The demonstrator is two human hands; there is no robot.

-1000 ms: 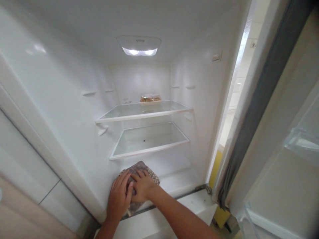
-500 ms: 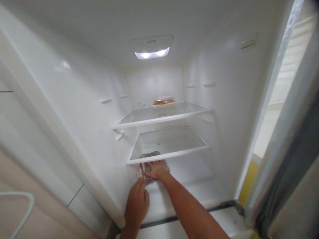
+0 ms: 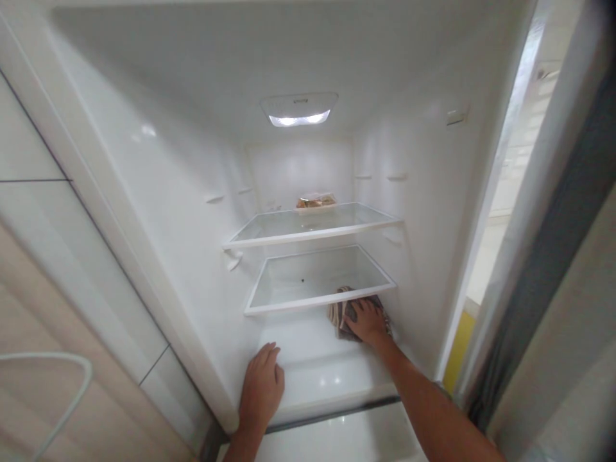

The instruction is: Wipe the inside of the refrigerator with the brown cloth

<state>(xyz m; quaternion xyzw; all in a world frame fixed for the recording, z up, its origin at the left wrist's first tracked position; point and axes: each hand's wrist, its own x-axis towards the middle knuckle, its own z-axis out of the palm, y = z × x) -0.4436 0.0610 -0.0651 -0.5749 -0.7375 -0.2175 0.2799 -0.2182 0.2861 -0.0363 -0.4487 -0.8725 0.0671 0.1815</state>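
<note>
I look into an open white fridge. My right hand (image 3: 366,319) presses a grey-brown patterned cloth (image 3: 342,316) flat onto the bottom fridge floor (image 3: 317,372), at the right side under the lower glass shelf (image 3: 317,282). Its fingers lie on top of the cloth. My left hand (image 3: 262,388) rests palm down on the front left of the fridge floor, fingers together and stretched out, holding nothing.
An upper glass shelf (image 3: 312,224) carries a small clear food pack (image 3: 315,201) at the back. The interior light (image 3: 298,118) is on in the ceiling. The open fridge door (image 3: 553,256) with its dark seal stands at the right.
My right hand has slid the cloth from the left under the lower shelf across to the right side. My left hand has stayed at the front left of the floor.
</note>
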